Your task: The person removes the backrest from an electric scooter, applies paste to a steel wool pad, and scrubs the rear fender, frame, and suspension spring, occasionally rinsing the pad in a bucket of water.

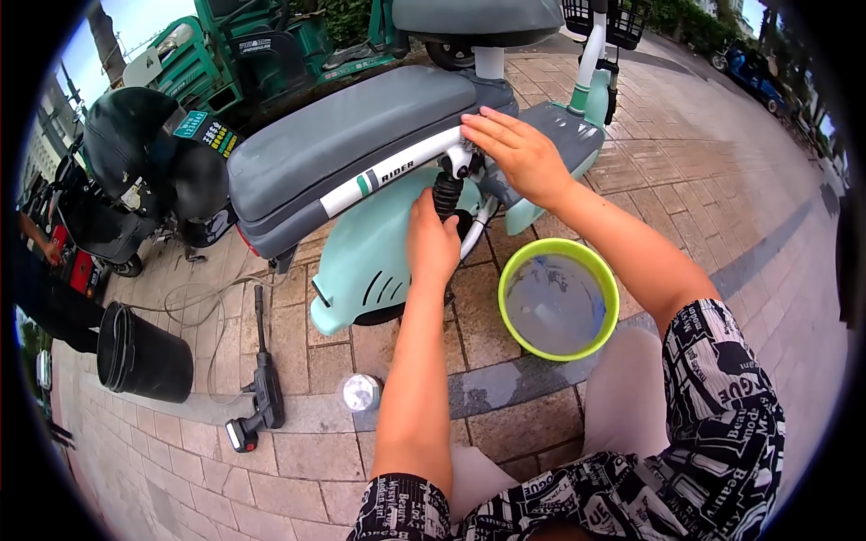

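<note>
A mint-green and white electric scooter (370, 234) with a grey padded seat (352, 126) stands in front of me. Its black, ribbed shock absorber (446, 192) runs down from the white "RIDER" frame tube (388, 171). My left hand (432, 243) is closed around the lower part of the absorber, its fingers partly hidden. Higher up, my right hand (521, 158) presses its fingers against the frame end beside the seat. A small grey, rough-looking piece shows under these fingers, mostly covered. Below my right forearm sits a lime-green basin (606, 316) of murky grey water.
A cordless spray gun (265, 388) lies on the paving with its hose (203, 298). A black bucket (144, 356) and a clear-topped container (361, 393) stand nearby. Parked scooters (135, 162) and a green cargo vehicle (262, 54) are behind. Part of another person (54, 279) shows at left.
</note>
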The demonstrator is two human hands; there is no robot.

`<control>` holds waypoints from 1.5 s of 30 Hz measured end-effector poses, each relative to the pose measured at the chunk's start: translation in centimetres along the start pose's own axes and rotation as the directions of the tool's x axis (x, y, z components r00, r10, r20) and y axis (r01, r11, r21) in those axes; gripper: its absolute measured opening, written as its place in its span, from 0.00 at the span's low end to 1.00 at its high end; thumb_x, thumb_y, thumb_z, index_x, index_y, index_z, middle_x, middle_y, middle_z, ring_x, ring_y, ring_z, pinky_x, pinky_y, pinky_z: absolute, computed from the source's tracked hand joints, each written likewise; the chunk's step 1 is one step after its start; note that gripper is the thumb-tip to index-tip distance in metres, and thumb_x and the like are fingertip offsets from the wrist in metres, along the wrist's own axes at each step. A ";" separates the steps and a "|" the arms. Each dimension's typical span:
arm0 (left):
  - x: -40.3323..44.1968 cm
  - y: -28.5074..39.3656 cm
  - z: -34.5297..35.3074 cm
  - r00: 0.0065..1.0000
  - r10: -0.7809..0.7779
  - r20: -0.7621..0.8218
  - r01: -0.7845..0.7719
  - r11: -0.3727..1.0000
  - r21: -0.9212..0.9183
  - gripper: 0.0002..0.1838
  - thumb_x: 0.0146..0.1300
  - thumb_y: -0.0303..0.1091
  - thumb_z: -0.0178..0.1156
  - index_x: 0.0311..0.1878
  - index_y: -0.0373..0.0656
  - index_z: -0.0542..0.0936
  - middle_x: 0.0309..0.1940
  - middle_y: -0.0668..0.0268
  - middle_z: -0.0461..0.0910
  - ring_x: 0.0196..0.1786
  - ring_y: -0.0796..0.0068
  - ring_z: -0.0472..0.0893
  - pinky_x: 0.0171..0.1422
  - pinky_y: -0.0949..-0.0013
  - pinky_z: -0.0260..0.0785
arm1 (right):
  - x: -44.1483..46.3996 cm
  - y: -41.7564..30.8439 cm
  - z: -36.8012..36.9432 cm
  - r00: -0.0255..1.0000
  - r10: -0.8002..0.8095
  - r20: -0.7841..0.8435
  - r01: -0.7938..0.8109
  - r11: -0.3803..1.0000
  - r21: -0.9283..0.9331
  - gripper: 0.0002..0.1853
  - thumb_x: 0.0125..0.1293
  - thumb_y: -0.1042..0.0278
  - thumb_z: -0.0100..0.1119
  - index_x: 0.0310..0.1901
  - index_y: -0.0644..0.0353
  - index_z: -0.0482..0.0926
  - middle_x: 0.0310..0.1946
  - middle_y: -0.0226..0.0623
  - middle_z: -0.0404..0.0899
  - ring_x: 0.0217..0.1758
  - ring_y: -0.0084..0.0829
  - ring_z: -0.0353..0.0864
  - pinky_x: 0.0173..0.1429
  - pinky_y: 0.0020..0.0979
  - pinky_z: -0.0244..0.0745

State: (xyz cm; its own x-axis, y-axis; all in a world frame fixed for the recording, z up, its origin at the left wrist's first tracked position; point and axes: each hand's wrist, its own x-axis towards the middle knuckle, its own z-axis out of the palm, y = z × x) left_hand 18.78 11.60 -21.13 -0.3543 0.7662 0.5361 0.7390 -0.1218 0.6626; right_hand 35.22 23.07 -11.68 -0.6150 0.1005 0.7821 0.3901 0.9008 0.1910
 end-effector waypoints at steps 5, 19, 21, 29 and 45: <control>-0.3 0.1 0.3 1.000 -0.011 -0.002 0.011 1.000 0.011 0.31 0.60 0.24 0.65 0.67 0.36 0.67 0.58 0.45 0.74 0.61 0.41 0.74 0.62 0.51 0.69 | 1.2 -1.7 -0.5 1.000 0.002 -0.027 0.002 0.989 0.148 0.31 0.55 0.82 0.60 0.63 0.53 0.77 0.66 0.33 0.76 0.71 0.40 0.73 0.69 0.39 0.74; 0.1 0.1 0.3 0.999 -0.041 0.012 0.041 0.998 0.042 0.30 0.60 0.27 0.66 0.66 0.37 0.67 0.60 0.47 0.74 0.60 0.43 0.75 0.60 0.50 0.71 | -1.6 2.8 -1.0 1.000 0.015 -0.024 -0.013 0.997 0.080 0.26 0.59 0.81 0.58 0.60 0.52 0.80 0.64 0.33 0.78 0.68 0.41 0.75 0.68 0.39 0.76; -0.1 0.5 0.1 0.999 -0.050 0.018 0.048 0.994 0.100 0.29 0.62 0.29 0.64 0.65 0.37 0.68 0.60 0.47 0.74 0.60 0.43 0.75 0.59 0.50 0.71 | 1.9 -2.1 -0.7 0.985 -0.141 -0.096 0.160 0.957 0.242 0.24 0.59 0.79 0.59 0.59 0.51 0.80 0.63 0.31 0.78 0.67 0.39 0.77 0.63 0.37 0.79; 0.0 0.1 -0.5 0.999 -0.039 0.020 0.038 0.999 0.034 0.30 0.64 0.34 0.65 0.67 0.36 0.68 0.60 0.47 0.75 0.61 0.43 0.75 0.62 0.53 0.69 | 5.5 -4.5 1.9 0.882 -0.438 -0.172 0.468 0.854 0.227 0.16 0.60 0.70 0.60 0.51 0.47 0.84 0.60 0.20 0.80 0.63 0.30 0.79 0.57 0.31 0.81; 0.4 -0.6 0.2 0.999 -0.008 0.038 0.008 1.000 0.004 0.25 0.65 0.33 0.62 0.63 0.36 0.70 0.56 0.43 0.76 0.60 0.39 0.74 0.62 0.47 0.68 | 8.3 -7.9 2.3 0.874 -0.398 -0.278 0.467 0.845 0.260 0.16 0.56 0.72 0.63 0.48 0.52 0.84 0.50 0.25 0.83 0.52 0.30 0.82 0.50 0.31 0.83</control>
State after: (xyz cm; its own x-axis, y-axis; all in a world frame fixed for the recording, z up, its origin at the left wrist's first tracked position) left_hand 18.29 12.08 -21.44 -0.3382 0.7909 0.5101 0.7386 -0.1128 0.6647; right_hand 25.44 17.72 -8.02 -0.5023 -0.3879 0.7728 -0.1357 0.9180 0.3726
